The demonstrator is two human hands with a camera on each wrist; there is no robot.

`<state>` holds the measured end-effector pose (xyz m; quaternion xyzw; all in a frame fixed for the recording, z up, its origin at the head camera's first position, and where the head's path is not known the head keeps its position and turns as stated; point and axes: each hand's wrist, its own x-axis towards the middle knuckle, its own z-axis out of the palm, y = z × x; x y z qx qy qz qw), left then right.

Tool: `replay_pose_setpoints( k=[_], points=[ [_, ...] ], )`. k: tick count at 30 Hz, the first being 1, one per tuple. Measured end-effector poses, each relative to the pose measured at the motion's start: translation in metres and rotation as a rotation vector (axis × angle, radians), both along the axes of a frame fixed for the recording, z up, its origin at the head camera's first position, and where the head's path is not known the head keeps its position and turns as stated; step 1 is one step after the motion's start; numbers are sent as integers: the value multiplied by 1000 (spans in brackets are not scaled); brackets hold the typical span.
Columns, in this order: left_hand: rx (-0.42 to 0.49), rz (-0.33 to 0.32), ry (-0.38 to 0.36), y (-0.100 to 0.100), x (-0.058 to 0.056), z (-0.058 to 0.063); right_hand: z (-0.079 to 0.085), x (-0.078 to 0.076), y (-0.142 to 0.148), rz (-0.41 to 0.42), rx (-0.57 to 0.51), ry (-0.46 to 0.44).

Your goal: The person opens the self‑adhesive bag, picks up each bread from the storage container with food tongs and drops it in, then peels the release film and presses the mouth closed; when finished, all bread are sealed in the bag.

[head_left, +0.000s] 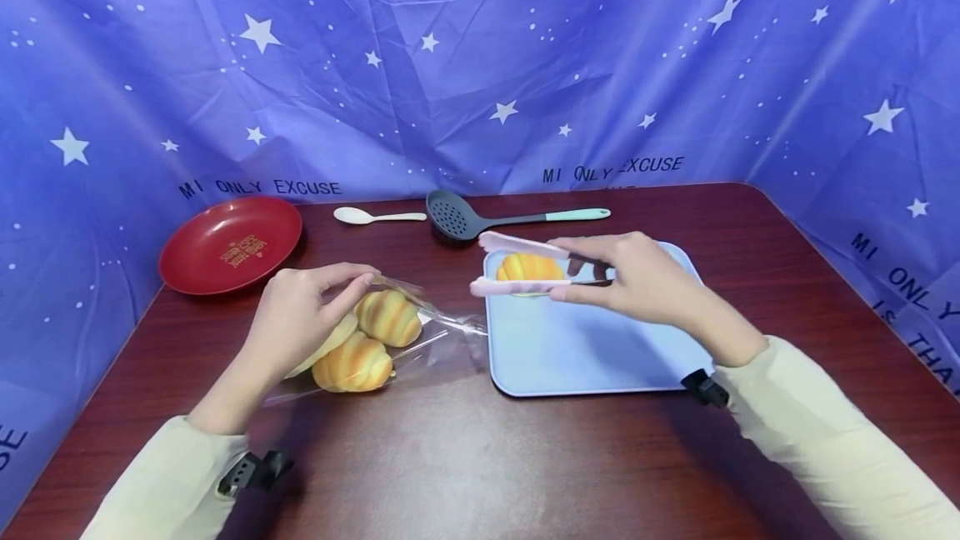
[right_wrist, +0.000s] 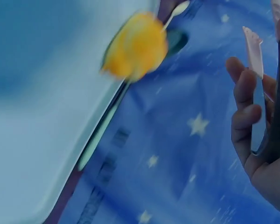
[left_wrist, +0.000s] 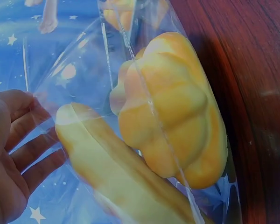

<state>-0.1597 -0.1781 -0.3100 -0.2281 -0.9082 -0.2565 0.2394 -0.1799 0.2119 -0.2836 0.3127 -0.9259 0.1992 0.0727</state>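
Note:
My left hand pinches the edge of a clear plastic bag lying on the table. Inside the bag are several bread rolls, among them a striped roll, a rounder one and, in the left wrist view, a long roll. My right hand holds tongs with pink tips over the light blue tray. The tongs are spread, with nothing gripped between them. A yellow bread roll sits at the tray's far left corner, and in the right wrist view the tips are apart from it.
A red plate stands at the back left. Behind the bag and tray lie a white spoon and a dark slotted ladle with a mint handle. A blue star-patterned cloth hangs around the table's back and sides.

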Motion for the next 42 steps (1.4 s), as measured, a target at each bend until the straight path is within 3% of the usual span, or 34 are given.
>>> replay_pose_setpoints(
  k=[6,18,22,26,29,34,42],
  points=[
    [-18,3,-13,1,-1,0,-2,-18,35,-114,135,-91],
    [-70,-46,-94,3,-4,-6,-14,-39,69,-183,240,-206],
    [-108,-66,-189,4,-5,-7,-22,-43,70,-176,256,-220],
    [-180,-139,-339,5,-5,-8,-27,-45,71,-176,257,-224],
    [-273,-196,-393,6,-7,-10,-28,-44,70,-177,253,-225],
    [-385,-219,-341,10,-11,-15,-29,-44,69,-178,254,-220],
    [-355,-207,-316,11,-13,-11,-32,-47,64,-175,274,-211]
  ],
)
